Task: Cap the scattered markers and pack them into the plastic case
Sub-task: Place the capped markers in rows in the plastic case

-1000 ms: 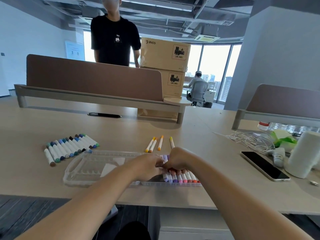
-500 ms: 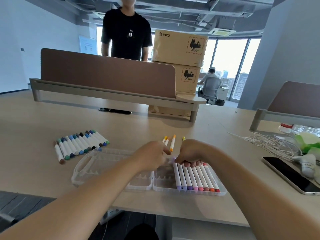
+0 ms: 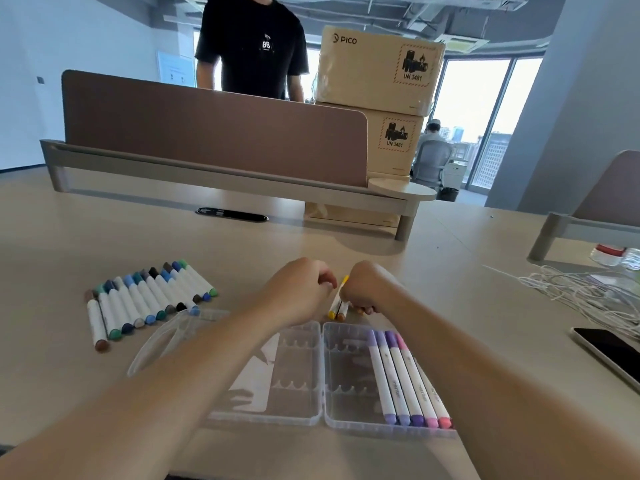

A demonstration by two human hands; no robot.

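Note:
Both hands are just beyond the open clear plastic case (image 3: 277, 415). My right hand (image 3: 369, 289) is curled round an orange marker (image 3: 360, 310), whose tip pokes out beneath the fingers. My left hand (image 3: 299, 292) is curled too, its fingertips beside two yellow and orange markers (image 3: 337, 306) lying between the hands; whether it holds one is hidden. Several purple and pink capped markers (image 3: 405, 382) lie in the case's right half. The left half holds none. A row of blue, green and dark capped markers (image 3: 149, 301) lies on the table to the left.
A phone (image 3: 609, 355) and a tangle of white cable (image 3: 575, 289) lie to the right. A brown desk divider (image 3: 214, 140) and stacked cardboard boxes (image 3: 377, 74) stand behind, with a person in a black shirt (image 3: 252, 46) beyond. A black cable slot (image 3: 232, 214) sits mid-table.
Both hands have left the case and moved farther away to the loose yellow and orange markers. The camera has tilted down and closer to the case.

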